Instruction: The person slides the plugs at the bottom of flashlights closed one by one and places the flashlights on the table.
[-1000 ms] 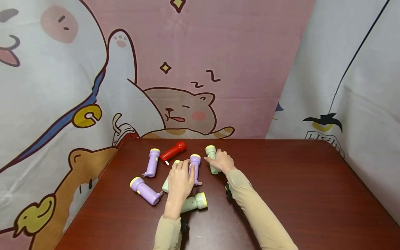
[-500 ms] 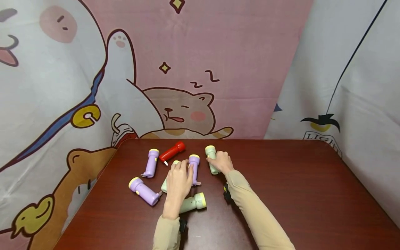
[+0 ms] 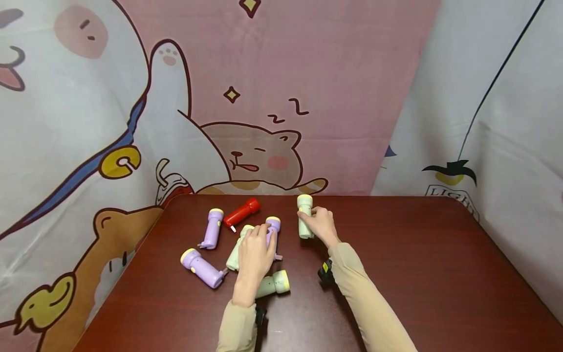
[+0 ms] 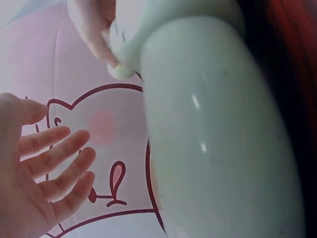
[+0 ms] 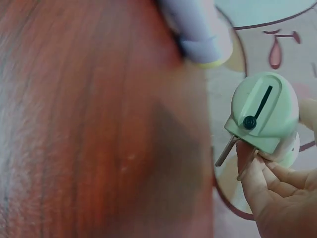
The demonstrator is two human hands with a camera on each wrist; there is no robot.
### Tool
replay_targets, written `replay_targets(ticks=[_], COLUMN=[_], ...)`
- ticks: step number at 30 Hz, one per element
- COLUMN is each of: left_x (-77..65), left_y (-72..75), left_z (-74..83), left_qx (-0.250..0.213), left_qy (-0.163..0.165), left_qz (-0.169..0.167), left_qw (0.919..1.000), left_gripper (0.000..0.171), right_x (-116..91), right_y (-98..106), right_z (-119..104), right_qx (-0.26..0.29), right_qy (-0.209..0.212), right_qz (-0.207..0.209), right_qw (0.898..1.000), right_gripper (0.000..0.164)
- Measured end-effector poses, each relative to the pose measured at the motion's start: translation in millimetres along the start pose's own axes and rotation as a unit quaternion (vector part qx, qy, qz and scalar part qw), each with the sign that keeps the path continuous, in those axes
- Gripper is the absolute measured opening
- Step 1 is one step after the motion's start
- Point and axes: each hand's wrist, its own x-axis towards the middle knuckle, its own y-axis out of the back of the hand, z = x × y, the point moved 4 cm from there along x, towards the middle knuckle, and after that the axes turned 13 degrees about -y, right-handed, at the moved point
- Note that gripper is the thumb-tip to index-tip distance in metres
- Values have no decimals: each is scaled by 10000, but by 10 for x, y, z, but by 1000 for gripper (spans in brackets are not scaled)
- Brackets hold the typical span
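My right hand (image 3: 322, 226) pinches a pale green flashlight (image 3: 305, 216) between thumb and fingers, its yellow-rimmed head pointing to the back. In the right wrist view two metal plug prongs (image 5: 237, 157) stick out from the butt of this flashlight. My left hand (image 3: 255, 252) is over the group at the middle; in the left wrist view its fingers (image 4: 64, 163) are relaxed and hold nothing. Beneath and beside it lie a second green flashlight (image 3: 233, 256) and a purple flashlight (image 3: 273, 226). A third green flashlight (image 3: 274, 284) lies near its wrist, partly hidden.
Farther left on the dark wooden table (image 3: 418, 274) lie a purple flashlight (image 3: 213, 229) standing out behind another purple flashlight (image 3: 203, 269). A red flashlight (image 3: 242, 214) is at the back. A cartoon-printed cloth (image 3: 343, 98) hangs behind the table.
My right hand has closed on the green flashlight and moved it slightly right and up, turning it straighter. The left hand has barely moved.
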Motion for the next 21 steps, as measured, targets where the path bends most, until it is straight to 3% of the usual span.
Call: replay_targets(ticks=[6, 15, 21], left_x=[31, 60, 89], left_y=[-23, -100, -116], left_z=[123, 328, 432], left_qx=[-85, -489, -540], left_qy=[-429, -977, -1350], left_qz=[50, -53, 187], left_qw=[9990, 9940, 9892], left_gripper=[26, 43, 52], right_x=[-145, -384, -516], right_y=[191, 437, 525], right_z=[-98, -260, -299], right_qx=[532, 886, 1054], right_qy=[22, 210, 208], right_qz=[6, 163, 196], right_qw=[9986, 9957, 9940], right_gripper=[51, 50, 48])
